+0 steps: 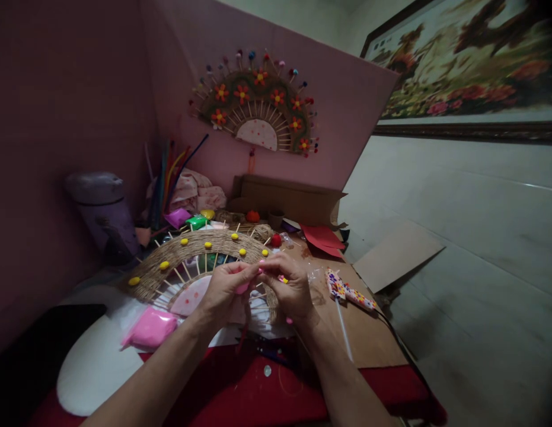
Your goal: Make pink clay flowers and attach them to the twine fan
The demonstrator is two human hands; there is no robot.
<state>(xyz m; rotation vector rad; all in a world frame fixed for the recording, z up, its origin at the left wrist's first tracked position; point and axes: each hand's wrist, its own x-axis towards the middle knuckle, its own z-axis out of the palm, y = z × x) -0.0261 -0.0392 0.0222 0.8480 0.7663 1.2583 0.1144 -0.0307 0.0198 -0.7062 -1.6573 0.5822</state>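
My left hand (226,290) and my right hand (291,287) meet at the fingertips over a fan-shaped piece wrapped in twine (160,261). Both hands pinch a small bit of pink clay (261,267); more pink shows under my left fingers. Yellow clay dots (207,245) are spaced along the twine band, and thin sticks cross it. A pale half-round centre (191,298) lies partly behind my left hand. The pink clay packet (152,328) rests left of my left wrist.
A patterned glue gun (347,290) lies on brown cardboard (369,344) at the right. Scissors (273,353) are below the hands. A purple bottle (104,216) stands left. A finished flowered fan (258,95) hangs behind. Red paper (322,239) lies at the back.
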